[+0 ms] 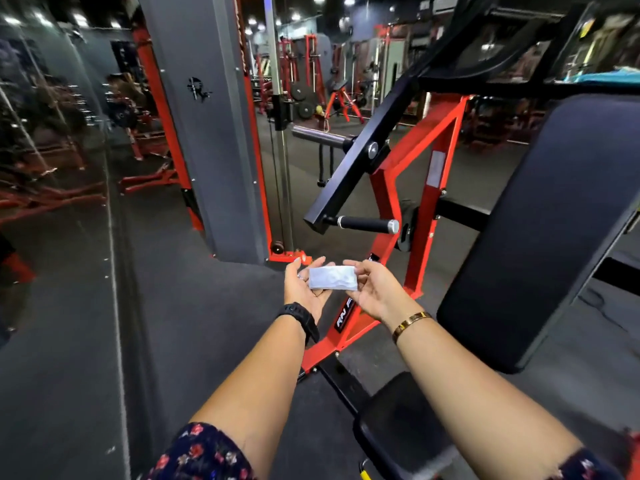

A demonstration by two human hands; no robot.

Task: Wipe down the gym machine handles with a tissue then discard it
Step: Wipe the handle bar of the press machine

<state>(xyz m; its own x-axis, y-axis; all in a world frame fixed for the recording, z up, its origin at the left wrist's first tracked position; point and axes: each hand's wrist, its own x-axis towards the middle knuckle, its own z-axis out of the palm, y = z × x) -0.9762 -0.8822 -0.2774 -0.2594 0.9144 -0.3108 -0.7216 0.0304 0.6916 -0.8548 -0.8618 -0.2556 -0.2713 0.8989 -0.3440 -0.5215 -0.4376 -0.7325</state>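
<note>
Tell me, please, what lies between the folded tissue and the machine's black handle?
Nothing: in the head view, the stretch from the folded tissue, held between the left hand and right hand, up to the black handle is bare.

You are working in a dim gym lit by small round ceiling lamps (pixel 294 16), which burn out to white spots. The tissue (pixel 332 278) is evenly lit and fairly sharp. The reflective wall (pixel 52 116) at your left is smeared and blurred, and the far machines (pixel 311 74) are soft. Glare sits on the chrome bar (pixel 318 135). Straight posts bow toward the edges, and the black back pad (pixel 540 230) loses detail.
</note>
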